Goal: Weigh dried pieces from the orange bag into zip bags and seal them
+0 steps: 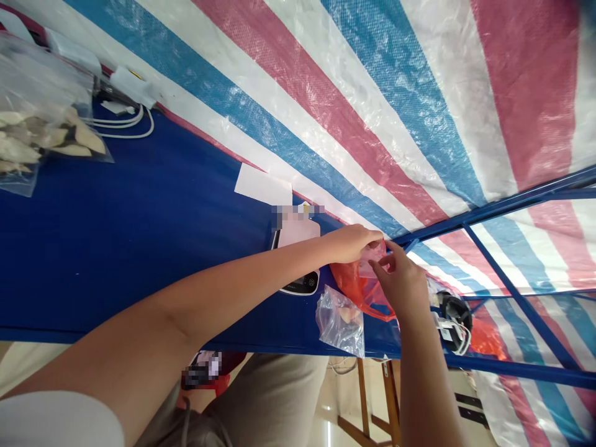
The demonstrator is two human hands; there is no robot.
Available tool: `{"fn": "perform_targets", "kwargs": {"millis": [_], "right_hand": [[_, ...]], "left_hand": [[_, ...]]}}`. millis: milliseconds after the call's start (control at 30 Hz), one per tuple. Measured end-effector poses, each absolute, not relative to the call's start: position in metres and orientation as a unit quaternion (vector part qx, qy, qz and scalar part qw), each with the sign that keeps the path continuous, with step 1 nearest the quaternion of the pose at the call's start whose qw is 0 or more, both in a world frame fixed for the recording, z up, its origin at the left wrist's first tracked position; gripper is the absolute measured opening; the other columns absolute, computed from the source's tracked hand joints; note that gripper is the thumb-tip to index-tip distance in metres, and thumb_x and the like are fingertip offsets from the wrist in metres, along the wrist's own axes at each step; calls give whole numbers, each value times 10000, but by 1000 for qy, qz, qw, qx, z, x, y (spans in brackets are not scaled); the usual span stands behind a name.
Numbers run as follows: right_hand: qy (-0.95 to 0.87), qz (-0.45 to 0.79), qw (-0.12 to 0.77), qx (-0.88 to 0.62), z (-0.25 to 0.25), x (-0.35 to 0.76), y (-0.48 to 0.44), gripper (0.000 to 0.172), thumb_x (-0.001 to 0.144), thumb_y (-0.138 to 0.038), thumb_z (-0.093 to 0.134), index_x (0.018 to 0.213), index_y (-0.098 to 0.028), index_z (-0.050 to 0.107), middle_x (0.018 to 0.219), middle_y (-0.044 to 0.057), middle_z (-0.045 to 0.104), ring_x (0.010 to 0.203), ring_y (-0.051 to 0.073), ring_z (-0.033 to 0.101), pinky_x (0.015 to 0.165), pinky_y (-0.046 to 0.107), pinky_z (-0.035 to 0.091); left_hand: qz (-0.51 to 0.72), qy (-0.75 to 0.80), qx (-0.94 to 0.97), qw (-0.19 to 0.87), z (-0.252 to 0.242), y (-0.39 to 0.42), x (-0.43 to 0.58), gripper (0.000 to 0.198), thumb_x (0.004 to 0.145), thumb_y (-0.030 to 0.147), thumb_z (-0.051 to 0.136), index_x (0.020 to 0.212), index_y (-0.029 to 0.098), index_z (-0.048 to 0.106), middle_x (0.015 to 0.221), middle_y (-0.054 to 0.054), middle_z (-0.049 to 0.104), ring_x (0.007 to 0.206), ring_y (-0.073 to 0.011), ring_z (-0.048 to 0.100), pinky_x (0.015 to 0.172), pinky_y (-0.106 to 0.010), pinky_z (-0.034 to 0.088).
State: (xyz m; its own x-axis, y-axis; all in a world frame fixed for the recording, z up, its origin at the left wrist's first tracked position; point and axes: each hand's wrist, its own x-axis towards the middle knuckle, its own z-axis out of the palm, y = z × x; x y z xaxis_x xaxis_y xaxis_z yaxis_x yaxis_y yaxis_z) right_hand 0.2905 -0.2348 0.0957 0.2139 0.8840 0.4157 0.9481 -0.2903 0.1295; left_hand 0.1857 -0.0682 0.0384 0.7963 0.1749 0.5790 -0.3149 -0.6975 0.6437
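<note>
Both my hands meet over a red plastic bag point(356, 287) lying at the right end of the blue table point(139, 217). My left hand point(351, 242) pinches a small clear plastic bag point(372, 257) from above, fingers closed. My right hand point(400, 279) grips the same small bag from below with thumb and fingers. Just in front of the red bag, at the table's near edge, lies another clear bag point(341, 320) with pale pieces inside.
A small white scale point(298, 248) with paper on it stands under my left forearm. A white sheet point(263, 184) lies behind it. At far left is a large clear bag of pale slices point(37, 133), with white chargers and cables point(125, 99). A striped tarp point(372, 93) hangs behind; a blue metal frame point(512, 273) stands right.
</note>
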Motion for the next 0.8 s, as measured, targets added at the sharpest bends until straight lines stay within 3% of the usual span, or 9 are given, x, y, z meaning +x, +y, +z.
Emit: {"fn": "perform_targets", "kwargs": {"millis": [100,200,300,433,800], "right_hand": [[-628,-191,67,-752,94,301,-229,318,922,-373,552,1078,-183,753,756,55,692,681,229,626,646,331,435],[-642,-211,78,-733,95,311,-226,313,936,-401,541,888,-172,749,804,101,682,762,261,644,697,358,466],[-625,-203,100,-747,100,318,-227,305,931,-423,549,889,-175,721,898,132,722,844,283,678,757,374,490],[-531,-192,96,-820,110,323,-232,257,915,-426,549,928,-214,694,864,101,760,813,286,713,715,357,470],[-425,-237,159,-859,133,319,-248,238,874,-433,594,916,-225,703,855,81,778,849,294,745,760,371,497]], "left_hand": [[306,-61,864,396,41,-70,182,174,942,156,490,1066,177,611,948,-70,696,806,-160,610,703,-288,390],[307,-52,862,399,44,-71,178,234,916,137,474,1103,180,609,1002,-80,700,877,-173,624,745,-294,418],[337,-20,856,391,45,-70,179,232,873,130,506,1070,182,615,1023,-83,700,958,-196,620,831,-322,449],[377,66,841,383,42,-69,186,214,806,153,587,1008,201,638,1026,-66,714,1046,-240,603,922,-381,466],[368,114,837,389,39,-78,189,252,851,183,577,1081,226,669,1175,-63,684,1220,-276,555,1052,-449,458]]}}
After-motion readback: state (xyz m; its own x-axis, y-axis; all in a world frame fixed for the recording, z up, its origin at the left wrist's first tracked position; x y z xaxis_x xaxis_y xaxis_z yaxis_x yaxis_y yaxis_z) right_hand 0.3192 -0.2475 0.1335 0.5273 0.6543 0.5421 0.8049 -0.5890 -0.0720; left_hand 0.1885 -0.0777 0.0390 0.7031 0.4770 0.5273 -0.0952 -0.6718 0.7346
